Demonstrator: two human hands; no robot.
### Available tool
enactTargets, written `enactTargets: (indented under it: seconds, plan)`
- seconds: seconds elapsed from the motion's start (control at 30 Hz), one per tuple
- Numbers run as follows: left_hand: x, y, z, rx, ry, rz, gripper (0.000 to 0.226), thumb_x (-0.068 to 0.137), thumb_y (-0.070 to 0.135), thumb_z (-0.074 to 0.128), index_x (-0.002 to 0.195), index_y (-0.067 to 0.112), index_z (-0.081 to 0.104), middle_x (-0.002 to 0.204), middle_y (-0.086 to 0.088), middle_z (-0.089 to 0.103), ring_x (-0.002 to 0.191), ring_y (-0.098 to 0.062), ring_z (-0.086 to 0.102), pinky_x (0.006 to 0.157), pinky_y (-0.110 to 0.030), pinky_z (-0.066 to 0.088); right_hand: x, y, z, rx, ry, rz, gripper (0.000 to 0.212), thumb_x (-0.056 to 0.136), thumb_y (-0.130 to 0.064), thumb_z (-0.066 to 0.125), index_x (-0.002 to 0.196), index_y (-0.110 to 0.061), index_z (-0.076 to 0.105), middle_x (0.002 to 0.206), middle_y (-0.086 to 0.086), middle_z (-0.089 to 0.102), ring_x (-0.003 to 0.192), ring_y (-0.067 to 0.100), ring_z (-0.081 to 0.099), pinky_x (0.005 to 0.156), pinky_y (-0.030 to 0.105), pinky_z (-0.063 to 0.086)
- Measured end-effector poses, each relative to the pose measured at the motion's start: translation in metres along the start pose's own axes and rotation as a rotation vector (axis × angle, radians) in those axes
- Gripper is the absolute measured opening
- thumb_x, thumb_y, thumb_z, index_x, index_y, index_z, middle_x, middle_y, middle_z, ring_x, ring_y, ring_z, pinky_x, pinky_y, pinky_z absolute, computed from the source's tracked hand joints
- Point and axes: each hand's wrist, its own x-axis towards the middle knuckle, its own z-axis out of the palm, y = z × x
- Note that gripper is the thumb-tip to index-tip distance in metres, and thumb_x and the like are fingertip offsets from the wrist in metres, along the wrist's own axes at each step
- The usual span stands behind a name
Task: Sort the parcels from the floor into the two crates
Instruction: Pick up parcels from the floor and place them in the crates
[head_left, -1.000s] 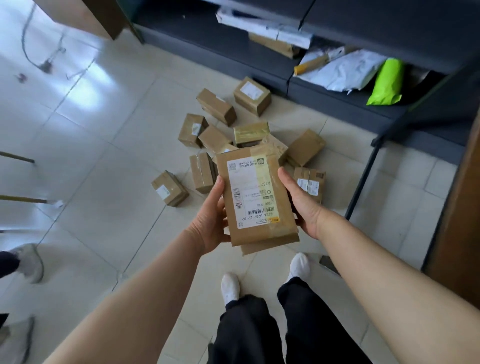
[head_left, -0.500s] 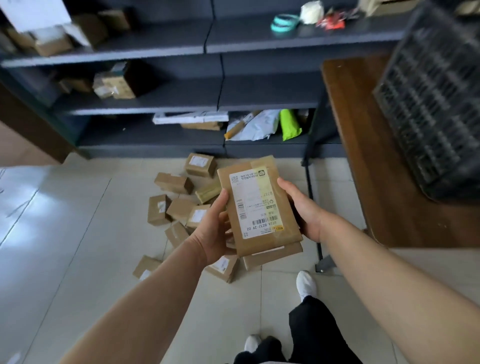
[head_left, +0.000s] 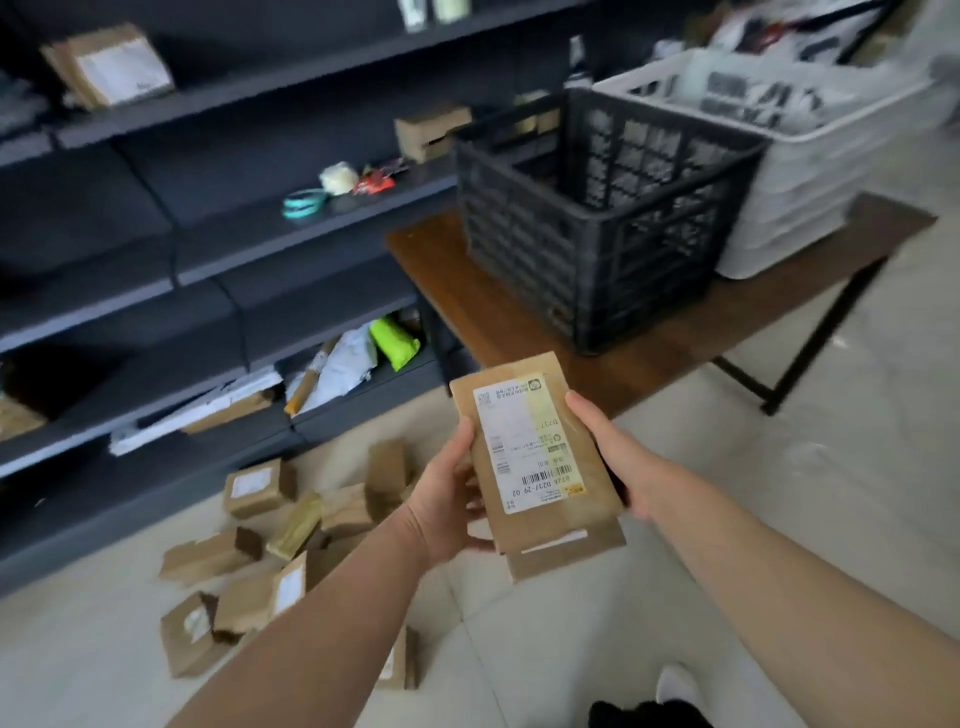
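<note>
I hold a flat brown parcel (head_left: 540, 457) with a white shipping label, label up, in front of me; a second flat brown parcel (head_left: 566, 556) shows stacked beneath it. My left hand (head_left: 447, 499) grips the stack's left edge and my right hand (head_left: 618, 457) grips its right edge. Ahead to the right a black slatted crate (head_left: 597, 218) stands on a wooden table (head_left: 498, 322), with a white crate (head_left: 810, 150) beside it on the right. Several brown parcels (head_left: 270, 551) lie in a heap on the tiled floor at lower left.
Dark grey shelving (head_left: 208, 249) runs along the left and back, holding white mailers, a green bag (head_left: 393, 343), boxes and small items. The table's black legs (head_left: 815, 343) stand on the floor at right. My white shoe (head_left: 675, 680) shows at the bottom.
The view has swung up and right, bringing both crates on the table into sight. The parcels stay held in both hands and the floor heap now lies lower left.
</note>
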Motion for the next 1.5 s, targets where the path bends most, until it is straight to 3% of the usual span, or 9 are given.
enactTargets:
  seconds: [0.07,0.3,0.53,0.67,0.8,1.0,1.17,1.33,1.5]
  plan:
    - [0.01,0.007,0.04,0.076,-0.036,-0.013,0.107,0.043,0.092,0.065,0.119,0.016,0.069,0.13,-0.011,0.061,0.111,-0.03,0.06,0.097,-0.059,0.046,-0.016,-0.003,-0.037,0.026,0.048,-0.027,0.072,0.066,-0.086,0.052,0.111,-0.033,0.072,0.107,-0.002,0.076,0.107,0.024,0.069,0.104,0.045,0.047]
    - [0.05,0.036,0.196,0.275,-0.122,-0.019,0.112,0.039,0.097,0.063,0.13,0.031,0.061,0.129,-0.003,0.067,0.123,-0.033,0.057,0.104,-0.065,0.039,-0.068,-0.019,-0.173,0.211,0.252,-0.12,0.069,0.07,-0.083,0.054,0.112,-0.031,0.072,0.106,-0.002,0.076,0.104,0.022,0.07,0.102,0.045,0.049]
    - [0.079,0.088,0.325,0.398,-0.21,0.068,0.114,0.037,0.097,0.062,0.128,0.028,0.064,0.126,-0.006,0.069,0.121,-0.034,0.06,0.104,-0.062,0.041,-0.108,-0.078,-0.286,0.144,0.396,-0.178,0.065,0.076,-0.081,0.046,0.109,-0.03,0.069,0.105,-0.001,0.073,0.099,0.019,0.066,0.078,0.034,0.051]
    - [0.092,0.125,0.382,0.365,-0.269,0.112,0.1,0.052,0.095,0.056,0.123,0.025,0.068,0.121,-0.008,0.072,0.118,-0.036,0.062,0.104,-0.064,0.041,-0.116,-0.129,-0.327,0.165,0.43,-0.26,0.063,0.081,-0.078,0.044,0.106,-0.028,0.071,0.096,-0.002,0.076,0.087,0.016,0.071,0.066,0.028,0.051]
    - [0.113,0.179,0.433,0.337,-0.292,0.19,0.091,0.066,0.093,0.046,0.117,0.023,0.072,0.116,-0.009,0.074,0.114,-0.037,0.064,0.104,-0.062,0.041,-0.113,-0.191,-0.363,0.198,0.472,-0.415,0.067,0.08,-0.078,0.046,0.111,-0.025,0.071,0.099,0.003,0.077,0.091,0.024,0.074,0.079,0.034,0.057]
    - [0.14,0.288,0.473,0.248,-0.413,0.372,0.079,0.076,0.086,0.045,0.113,0.023,0.076,0.117,-0.011,0.073,0.113,-0.035,0.066,0.103,-0.054,0.045,-0.097,-0.3,-0.387,0.078,0.502,-0.594,0.065,0.084,-0.077,0.039,0.108,-0.027,0.071,0.099,0.001,0.077,0.089,0.02,0.073,0.071,0.03,0.057]
    - [0.157,0.356,0.483,0.204,-0.469,0.453,0.075,0.081,0.082,0.043,0.114,0.022,0.073,0.115,-0.011,0.074,0.11,-0.032,0.068,0.097,-0.048,0.048,-0.067,-0.368,-0.393,0.015,0.495,-0.695,0.069,0.083,-0.08,0.036,0.114,-0.029,0.07,0.107,-0.001,0.075,0.099,0.021,0.071,0.092,0.039,0.054]
    - [0.182,0.401,0.479,0.186,-0.418,0.495,0.078,0.078,0.083,0.045,0.118,0.021,0.071,0.114,-0.01,0.075,0.112,-0.032,0.067,0.1,-0.049,0.048,-0.034,-0.416,-0.398,-0.017,0.453,-0.734,0.059,0.087,-0.076,0.033,0.111,-0.034,0.068,0.098,-0.007,0.075,0.09,0.013,0.071,0.077,0.031,0.054]
    - [0.215,0.444,0.465,0.113,-0.32,0.545,0.079,0.075,0.085,0.049,0.117,0.022,0.072,0.114,-0.01,0.075,0.112,-0.033,0.067,0.103,-0.053,0.046,0.013,-0.469,-0.4,-0.036,0.339,-0.711,0.054,0.086,-0.076,0.038,0.096,-0.033,0.069,0.097,-0.004,0.076,0.088,0.014,0.071,0.077,0.031,0.055]
